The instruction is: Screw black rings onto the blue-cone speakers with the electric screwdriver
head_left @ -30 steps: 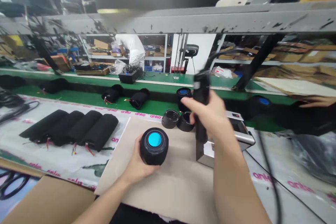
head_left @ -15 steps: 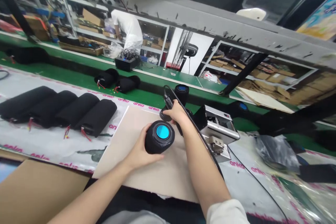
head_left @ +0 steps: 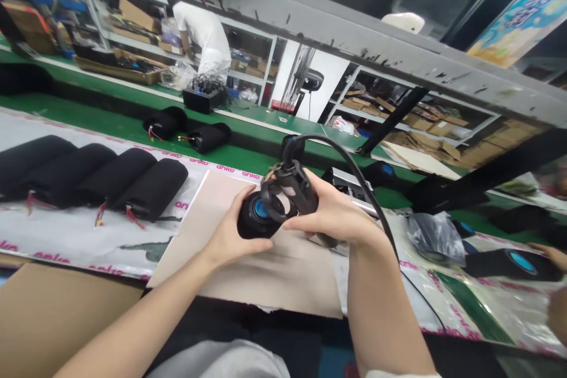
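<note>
Two-handed hold over a work board. The cylindrical speaker [head_left: 254,220] has a matte black, finely textured body and a glossy blue disc at its end, and is held above the middle of the smooth beige board [head_left: 270,274], tilted with the disc facing up and right. The left hand [head_left: 234,227] cups its near side, fingers curled widely around the body. The right hand [head_left: 332,212] closes narrowly around a black handheld tool [head_left: 295,189], whose looped head overlies the disc; contact is hidden. A thick black cord [head_left: 349,168] arcs from the tool toward the right. To the left, black fabric sleeves [head_left: 153,189] lie in a row on printed plastic film [head_left: 75,236], just beyond the board's left edge. At far right, another person's hand [head_left: 543,254] is beside a second speaker [head_left: 514,264]. Open board remains near the held speaker.
</note>
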`<action>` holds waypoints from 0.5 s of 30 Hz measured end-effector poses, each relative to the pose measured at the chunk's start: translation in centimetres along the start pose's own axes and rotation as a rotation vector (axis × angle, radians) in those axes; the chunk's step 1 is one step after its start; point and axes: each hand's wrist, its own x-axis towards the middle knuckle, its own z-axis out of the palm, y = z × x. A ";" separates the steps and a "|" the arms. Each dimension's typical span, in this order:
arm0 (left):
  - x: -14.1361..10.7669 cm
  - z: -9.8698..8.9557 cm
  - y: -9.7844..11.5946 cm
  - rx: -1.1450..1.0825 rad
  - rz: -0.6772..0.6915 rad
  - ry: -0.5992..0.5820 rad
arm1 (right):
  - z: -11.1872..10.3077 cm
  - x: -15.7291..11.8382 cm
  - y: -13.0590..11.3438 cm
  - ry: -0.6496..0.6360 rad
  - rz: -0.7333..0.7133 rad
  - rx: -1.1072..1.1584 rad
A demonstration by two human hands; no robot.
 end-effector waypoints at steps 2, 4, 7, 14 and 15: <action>0.4 0.3 0.8 0.036 0.022 0.017 | 0.0 -0.5 -0.6 -0.103 -0.031 -0.064; 0.5 0.5 1.1 0.044 0.039 0.031 | 0.2 -0.2 -0.9 -0.152 -0.076 -0.166; 0.3 0.4 1.1 0.010 -0.005 0.008 | 0.5 0.9 -1.1 -0.177 -0.159 -0.302; -0.3 -0.3 1.7 -0.064 -0.055 -0.070 | 0.0 0.0 0.9 -0.124 -0.289 -0.165; -0.3 -0.4 1.8 -0.067 -0.076 -0.087 | 0.0 -0.5 1.5 -0.054 -0.242 -0.088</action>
